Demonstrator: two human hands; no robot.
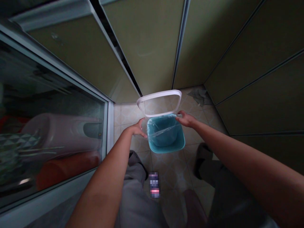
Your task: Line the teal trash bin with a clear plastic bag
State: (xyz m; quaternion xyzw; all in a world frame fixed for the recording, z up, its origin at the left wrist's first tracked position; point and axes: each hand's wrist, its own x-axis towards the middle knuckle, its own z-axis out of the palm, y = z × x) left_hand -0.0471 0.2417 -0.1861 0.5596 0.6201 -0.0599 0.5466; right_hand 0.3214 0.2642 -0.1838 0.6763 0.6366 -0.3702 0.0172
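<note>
A teal trash bin (167, 149) stands on the floor between my feet. A thin clear plastic bag (163, 131) stretches across its mouth and covers the far part of the opening, while the near rim is bare. My left hand (139, 128) grips the bag at the bin's left side, thumb and fingers bent around its edge. At the far right corner, my right hand (185, 119) pinches the bag against the rim. A pale pink rim ring (159, 94) is just beyond the bin, partly leaning near the cabinet doors.
Cabinet doors (152, 47) rise ahead and dark panels (258, 91) on the right. A grey cloth (201, 95) lies in the far corner. To the left is a glass door (54, 126) with items behind it. A blurred small item (154, 185) is below the bin.
</note>
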